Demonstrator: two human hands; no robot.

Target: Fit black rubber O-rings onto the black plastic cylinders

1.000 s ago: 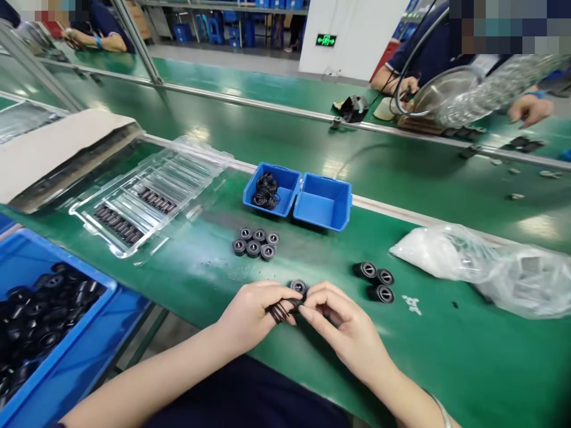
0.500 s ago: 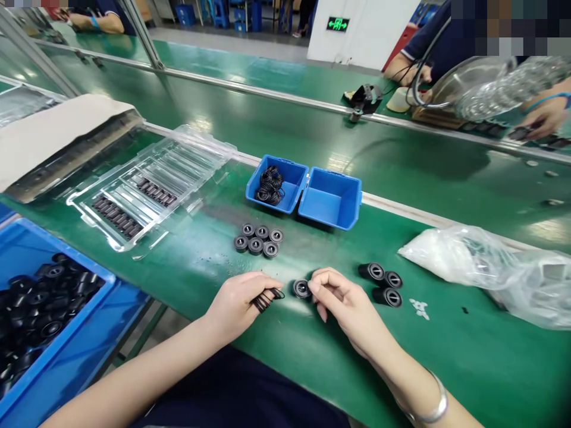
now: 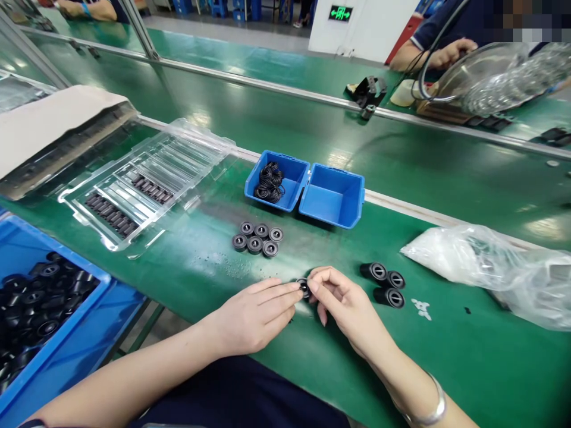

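A small black roller [image 3: 304, 288] sits on the green bench, and both my hands meet on it. My right hand [image 3: 345, 304] pinches it from the right between thumb and forefinger. My left hand [image 3: 254, 315] lies flat with its fingers stretched out, the tips touching the roller's left side. The bundle of black rings it carried is out of sight under the palm. Several finished rollers [image 3: 257, 238] are grouped just beyond my hands. Three black cylinders [image 3: 386, 286] lie to the right.
Two small blue bins stand behind: one [image 3: 295, 173] holds black rings [image 3: 270, 182], the other [image 3: 332, 196] holds nothing. A clear tray [image 3: 134, 190] lies left, a blue crate [image 3: 75, 339] of black parts near left, a plastic bag [image 3: 491, 267] right. A co-worker's hand [image 3: 448, 56] and a metal bowl [image 3: 479, 74] are across the belt.
My left hand has moved right from beside the roller, opened its fingers flat and touched the roller; the ring bundle it showed is now hidden. My right hand stays pinched on the roller.
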